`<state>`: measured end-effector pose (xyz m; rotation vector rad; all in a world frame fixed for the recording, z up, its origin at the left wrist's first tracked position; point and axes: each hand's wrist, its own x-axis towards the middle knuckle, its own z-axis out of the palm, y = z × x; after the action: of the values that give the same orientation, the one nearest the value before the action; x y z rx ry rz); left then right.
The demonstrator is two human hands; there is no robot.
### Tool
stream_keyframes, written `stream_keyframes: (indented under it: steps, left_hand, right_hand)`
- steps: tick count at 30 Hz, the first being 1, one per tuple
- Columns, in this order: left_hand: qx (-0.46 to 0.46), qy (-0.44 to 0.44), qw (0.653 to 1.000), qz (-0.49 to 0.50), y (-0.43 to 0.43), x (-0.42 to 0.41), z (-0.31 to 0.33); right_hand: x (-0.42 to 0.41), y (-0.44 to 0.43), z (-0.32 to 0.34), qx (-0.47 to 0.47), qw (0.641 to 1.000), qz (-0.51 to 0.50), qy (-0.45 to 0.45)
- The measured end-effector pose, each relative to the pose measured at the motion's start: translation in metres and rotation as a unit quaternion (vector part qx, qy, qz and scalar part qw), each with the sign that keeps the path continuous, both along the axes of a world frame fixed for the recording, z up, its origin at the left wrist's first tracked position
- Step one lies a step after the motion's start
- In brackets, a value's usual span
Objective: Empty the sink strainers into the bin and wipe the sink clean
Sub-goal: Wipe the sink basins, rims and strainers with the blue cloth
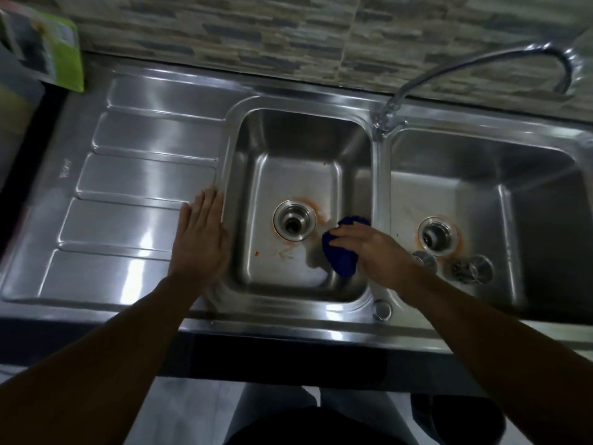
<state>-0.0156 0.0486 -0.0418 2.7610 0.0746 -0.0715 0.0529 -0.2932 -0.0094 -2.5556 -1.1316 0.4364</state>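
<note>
Your left hand (200, 232) lies flat, fingers straight, on the draining board (128, 187), just beside the rim of the middle basin (288, 136). Your right hand (369, 252) grips a bunched blue cloth (341, 255) low in that basin, right of its open drain (294, 224), which has an orange stain around it. At the right of the frame, two strainers (472, 268) lie in the right basin (529, 187), just below its orange-ringed drain hole (438, 236). Farther up, the tap (481, 65) curves toward the upper right, and a green packet (69, 59) sits at the upper left.
</note>
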Motion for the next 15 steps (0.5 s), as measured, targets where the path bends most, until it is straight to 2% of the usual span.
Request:
stream_keyframes:
  steps: [2, 4, 6, 9, 12, 13, 15]
  left_hand:
    - [-0.001, -0.004, 1.0, -0.006, 0.001, 0.02, 0.002]
    - [0.0, -0.011, 1.0, -0.009, 0.004, 0.044, 0.003]
    - [0.007, -0.02, 1.0, -0.011, 0.009, 0.068, 0.003]
    - [0.001, -0.025, 1.0, -0.015, 0.014, 0.096, 0.002]
    - [0.009, -0.026, 0.999, -0.018, 0.015, 0.106, -0.003]
    - [0.01, -0.026, 1.0, -0.015, 0.016, 0.106, -0.004]
    - [0.011, -0.028, 0.999, -0.013, 0.016, 0.108, -0.007]
  right_hand:
    - [0.018, 0.018, -0.004, -0.021, 0.991, -0.12, 0.052]
    - [0.041, 0.037, -0.012, -0.015, 0.966, -0.237, 0.101]
    - [0.064, 0.056, -0.023, -0.027, 0.943, -0.312, 0.112]
    - [0.099, 0.075, -0.044, -0.091, 0.909, -0.4, 0.076]
    - [0.125, 0.088, -0.07, -0.092, 0.871, -0.479, 0.062]
    - [0.129, 0.093, -0.079, -0.082, 0.866, -0.49, 0.056]
    - [0.13, 0.102, -0.099, -0.106, 0.886, -0.452, 0.015]
